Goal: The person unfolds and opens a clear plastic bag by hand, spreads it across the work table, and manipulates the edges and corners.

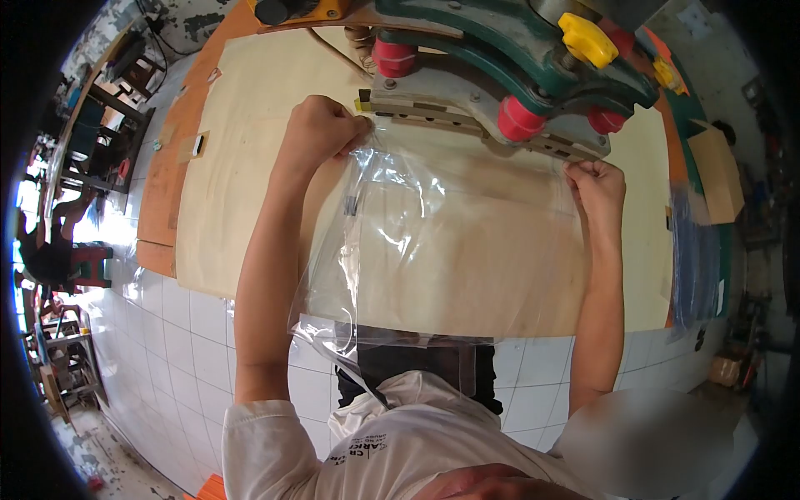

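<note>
A clear plastic sheet [467, 250] lies over the cream-coloured table cover [242, 167], its near edge hanging past the table's front. My left hand [327, 129] is closed on the sheet's far left corner, beside the left end of the machine's metal bar. At the far right corner, my right hand [596, 179] pinches the sheet between thumb and fingers, just below the bar's right end. The green machine [492, 58] with red round parts stands over the sheet's far edge, which runs along the metal bar [492, 129].
A stack of clear plastic [696, 258] hangs at the table's right edge, near a cardboard piece [717, 171]. A yellow knob [588, 40] tops the machine. At far left, a person [52, 246] is near a stool [93, 265]. White floor tiles surround the table.
</note>
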Tool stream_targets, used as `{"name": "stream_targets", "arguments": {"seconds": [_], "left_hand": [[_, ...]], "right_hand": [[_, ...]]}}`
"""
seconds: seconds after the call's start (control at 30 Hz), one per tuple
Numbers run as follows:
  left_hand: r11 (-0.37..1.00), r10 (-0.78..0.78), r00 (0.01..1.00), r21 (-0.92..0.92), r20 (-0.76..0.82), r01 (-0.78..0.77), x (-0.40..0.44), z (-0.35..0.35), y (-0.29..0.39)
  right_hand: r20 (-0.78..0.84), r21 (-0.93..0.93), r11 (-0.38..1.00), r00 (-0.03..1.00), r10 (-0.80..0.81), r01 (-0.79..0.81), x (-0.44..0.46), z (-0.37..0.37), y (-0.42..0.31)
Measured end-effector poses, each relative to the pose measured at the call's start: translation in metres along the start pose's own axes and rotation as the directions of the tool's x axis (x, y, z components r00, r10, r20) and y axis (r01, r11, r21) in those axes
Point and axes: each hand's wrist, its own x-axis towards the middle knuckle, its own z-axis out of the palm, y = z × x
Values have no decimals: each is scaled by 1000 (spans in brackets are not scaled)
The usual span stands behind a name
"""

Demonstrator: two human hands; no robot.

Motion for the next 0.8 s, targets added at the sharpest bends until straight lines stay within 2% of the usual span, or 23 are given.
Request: {"name": "stream_targets", "arguments": {"seconds": [0.4,0.5,0.67,0.8], "left_hand": [[1000,-1,1000,-26,-9,1,0,0,0],[1000,-7,1000,-13,-10,7,0,0,1],[998,14,999,-53,-32,-15,2,1,-5],[999,48,999,-6,-8,-48,-1,0,-5]], "right_hand": [[1,-23,1000,1000,-19,19,7,-1,11],[-8,-80,997,1000,-22,21,5,-1,6],[-7,6,999,999,-45,45,9,1,14],[1,106,994,999,-40,40,9,2,16]]}}
